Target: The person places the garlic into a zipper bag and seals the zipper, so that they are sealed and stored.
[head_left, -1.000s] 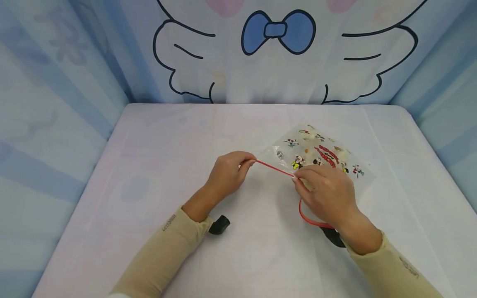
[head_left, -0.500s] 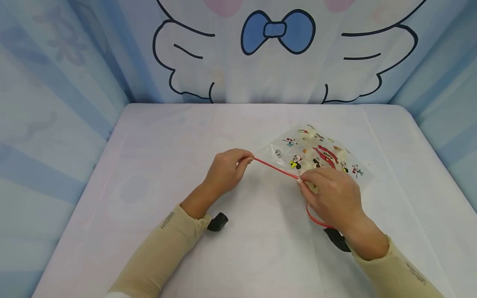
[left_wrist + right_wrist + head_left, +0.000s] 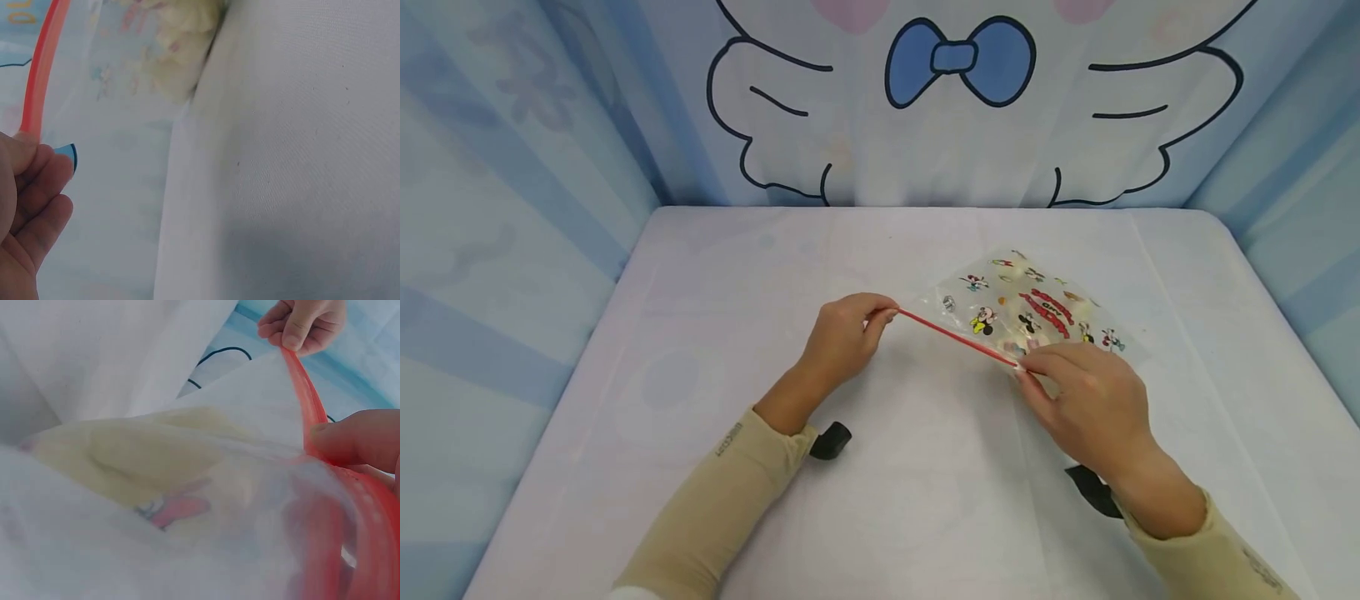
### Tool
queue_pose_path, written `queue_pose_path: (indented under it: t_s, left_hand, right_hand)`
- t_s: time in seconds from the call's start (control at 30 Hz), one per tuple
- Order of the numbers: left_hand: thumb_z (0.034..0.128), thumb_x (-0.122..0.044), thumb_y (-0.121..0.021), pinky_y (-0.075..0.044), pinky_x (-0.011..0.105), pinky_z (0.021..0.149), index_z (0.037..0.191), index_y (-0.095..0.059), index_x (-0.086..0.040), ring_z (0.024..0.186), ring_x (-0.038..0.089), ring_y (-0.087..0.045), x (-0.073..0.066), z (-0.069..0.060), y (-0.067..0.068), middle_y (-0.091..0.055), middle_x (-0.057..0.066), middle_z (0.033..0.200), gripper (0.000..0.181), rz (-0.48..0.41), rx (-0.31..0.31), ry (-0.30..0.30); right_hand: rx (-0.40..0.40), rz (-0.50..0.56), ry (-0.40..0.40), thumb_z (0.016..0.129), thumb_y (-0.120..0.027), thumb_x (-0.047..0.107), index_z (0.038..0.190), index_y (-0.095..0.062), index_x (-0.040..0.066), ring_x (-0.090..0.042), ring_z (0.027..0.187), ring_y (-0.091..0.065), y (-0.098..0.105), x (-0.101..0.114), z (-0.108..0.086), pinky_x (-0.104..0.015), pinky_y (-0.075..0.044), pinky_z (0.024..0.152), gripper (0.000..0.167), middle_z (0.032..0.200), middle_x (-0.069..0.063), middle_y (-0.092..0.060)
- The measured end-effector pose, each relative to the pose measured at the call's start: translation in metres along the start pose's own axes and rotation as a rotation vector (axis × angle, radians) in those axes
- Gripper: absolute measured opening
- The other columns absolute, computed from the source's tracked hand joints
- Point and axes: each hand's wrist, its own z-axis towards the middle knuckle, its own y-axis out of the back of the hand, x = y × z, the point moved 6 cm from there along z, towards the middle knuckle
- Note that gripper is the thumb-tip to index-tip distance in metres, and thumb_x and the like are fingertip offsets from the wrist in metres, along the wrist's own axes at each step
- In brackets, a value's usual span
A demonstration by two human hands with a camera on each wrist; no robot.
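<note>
A clear zip bag (image 3: 1037,304) with cartoon prints and a red zip strip (image 3: 955,336) lies tilted above the table. My left hand (image 3: 846,337) pinches the strip's left end between thumb and fingers, as the left wrist view also shows. Farther along, my right hand (image 3: 1093,400) pinches the same strip, which runs straight between the hands. In the right wrist view, the strip past my right thumb (image 3: 359,437) spreads into two separate red bands. Pale yellow contents (image 3: 181,47) show through the plastic; their kind is unclear. My right hand hides the bag's near right part.
The bag is over a white cloth-covered table (image 3: 880,517). Behind it hangs a blue and white curtain (image 3: 955,150) with a printed bow. A dark wrist-camera piece (image 3: 831,441) sticks out at the left cuff, another (image 3: 1093,492) at the right cuff.
My right hand has moved right and toward me, and the strip between the hands is longer. My left hand has shifted slightly left and away. The red loop below my right hand is out of sight.
</note>
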Motion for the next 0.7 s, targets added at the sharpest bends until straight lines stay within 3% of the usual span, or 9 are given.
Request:
queue_pose_path:
  t_s: [0.3,0.57,0.7]
  left_hand:
    - [0.0932,-0.004,-0.071,-0.058,0.034,0.076,0.101,-0.074,0.002,0.085,0.022,-0.069,0.009,-0.002,0.004,-0.074,0.012,0.095,0.011,0.011,-0.013,0.01]
    - [0.0934,-0.004,-0.07,-0.058,0.034,0.076,0.099,-0.074,0.003,0.083,0.022,-0.069,0.016,-0.004,0.011,-0.074,0.011,0.092,0.01,0.02,-0.037,0.022]
    - [0.0931,-0.003,-0.07,-0.058,0.035,0.077,0.099,-0.074,0.003,0.083,0.022,-0.069,0.019,-0.004,0.014,-0.074,0.012,0.092,0.009,0.021,-0.045,0.028]
  right_hand:
    - [-0.034,0.01,-0.009,0.078,-0.075,0.01,0.09,-0.078,0.001,-0.032,0.079,-0.068,0.001,-0.003,-0.007,-0.045,-0.052,0.058,0.016,0.089,-0.011,-0.074]
    - [-0.002,-0.003,-0.16,0.078,-0.079,0.007,0.092,-0.075,-0.001,-0.034,0.086,-0.068,-0.003,-0.013,-0.016,-0.047,-0.056,0.062,0.017,0.092,-0.014,-0.073]
    - [0.0,-0.002,-0.176,0.079,-0.079,0.008,0.093,-0.075,-0.001,-0.035,0.088,-0.068,-0.006,-0.017,-0.016,-0.048,-0.057,0.064,0.018,0.094,-0.015,-0.074]
